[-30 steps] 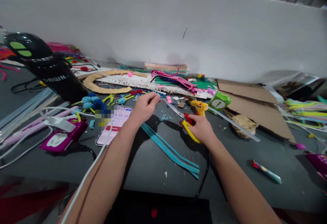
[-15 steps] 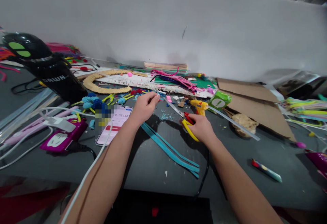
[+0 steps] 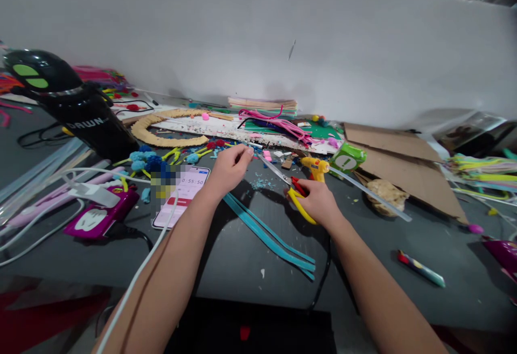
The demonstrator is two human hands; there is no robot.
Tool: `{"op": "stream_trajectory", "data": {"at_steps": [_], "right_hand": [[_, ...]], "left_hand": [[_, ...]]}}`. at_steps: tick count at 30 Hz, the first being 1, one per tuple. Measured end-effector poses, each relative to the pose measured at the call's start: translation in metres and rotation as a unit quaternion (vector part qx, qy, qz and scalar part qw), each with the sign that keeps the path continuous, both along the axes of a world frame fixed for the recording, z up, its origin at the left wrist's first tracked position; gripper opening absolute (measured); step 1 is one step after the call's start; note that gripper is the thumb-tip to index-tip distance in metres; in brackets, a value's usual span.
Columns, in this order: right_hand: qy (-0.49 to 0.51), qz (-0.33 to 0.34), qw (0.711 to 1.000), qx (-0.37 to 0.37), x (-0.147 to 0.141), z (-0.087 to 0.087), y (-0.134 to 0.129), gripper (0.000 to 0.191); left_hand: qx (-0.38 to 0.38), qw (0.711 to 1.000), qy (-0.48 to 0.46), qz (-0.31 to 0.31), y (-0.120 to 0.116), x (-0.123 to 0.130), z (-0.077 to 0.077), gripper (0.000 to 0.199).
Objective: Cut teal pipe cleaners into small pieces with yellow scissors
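My right hand [image 3: 317,200] grips the red and yellow handles of the scissors [image 3: 301,207], whose blades point up and left toward my other hand. Pinched closed, my left hand [image 3: 232,165] has its fingertips beside the blade tips; whatever small piece lies between them is too small to name. Blue fluffy clippings [image 3: 262,182] lie scattered on the grey table under the blades. Turquoise pipe cleaners [image 3: 269,235] stretch across the table between my forearms. A yellow glue gun [image 3: 315,168] with a clear glue stick rests just beyond my right hand.
At the left are a black bottle [image 3: 91,117], a purple power socket [image 3: 103,214] with white cables, and a phone [image 3: 189,189]. Cardboard [image 3: 407,176], a green packet [image 3: 348,157] and a capped tube [image 3: 421,269] lie at the right. One white cable crosses my left forearm.
Little differs. The blue bit visible at my left fingertips earlier no longer shows clearly, and the scissors have barely shifted.
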State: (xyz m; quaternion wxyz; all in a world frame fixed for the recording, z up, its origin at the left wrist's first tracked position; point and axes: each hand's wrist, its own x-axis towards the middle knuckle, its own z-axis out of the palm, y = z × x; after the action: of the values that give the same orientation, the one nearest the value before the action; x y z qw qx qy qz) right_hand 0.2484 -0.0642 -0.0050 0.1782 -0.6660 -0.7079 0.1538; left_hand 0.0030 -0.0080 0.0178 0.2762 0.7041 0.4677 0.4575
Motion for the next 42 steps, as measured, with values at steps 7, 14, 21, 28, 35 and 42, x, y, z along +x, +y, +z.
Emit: {"op": "stream_trajectory", "data": {"at_steps": [7, 14, 21, 28, 35, 42], "right_hand": [[-0.009, -0.008, 1.0, -0.005, 0.0006, -0.0001, 0.0007, 0.033], [0.006, 0.005, 1.0, 0.0, 0.0006, 0.0005, -0.0004, 0.034], [-0.004, 0.0, 1.0, -0.002, -0.0001, 0.0004, -0.0003, 0.029], [-0.007, 0.005, 1.0, -0.002, -0.0006, 0.0006, -0.0004, 0.027], [-0.015, -0.012, 1.0, -0.004, -0.0003, 0.0027, -0.0009, 0.03], [0.002, -0.012, 1.0, -0.001, 0.001, 0.0024, -0.0003, 0.036]], "left_hand": [[0.003, 1.0, 0.007, 0.003, 0.0, 0.0, -0.0005, 0.036], [0.005, 1.0, 0.013, 0.0, -0.0008, -0.0003, 0.0006, 0.039], [0.009, 1.0, 0.019, -0.003, -0.0003, -0.0004, 0.0007, 0.039], [0.009, 1.0, 0.023, -0.003, -0.001, -0.0005, 0.0008, 0.038], [0.009, 1.0, 0.026, 0.001, -0.0007, -0.0007, 0.0009, 0.039], [0.007, 1.0, 0.028, 0.001, -0.0006, -0.0002, 0.0016, 0.04]]}}
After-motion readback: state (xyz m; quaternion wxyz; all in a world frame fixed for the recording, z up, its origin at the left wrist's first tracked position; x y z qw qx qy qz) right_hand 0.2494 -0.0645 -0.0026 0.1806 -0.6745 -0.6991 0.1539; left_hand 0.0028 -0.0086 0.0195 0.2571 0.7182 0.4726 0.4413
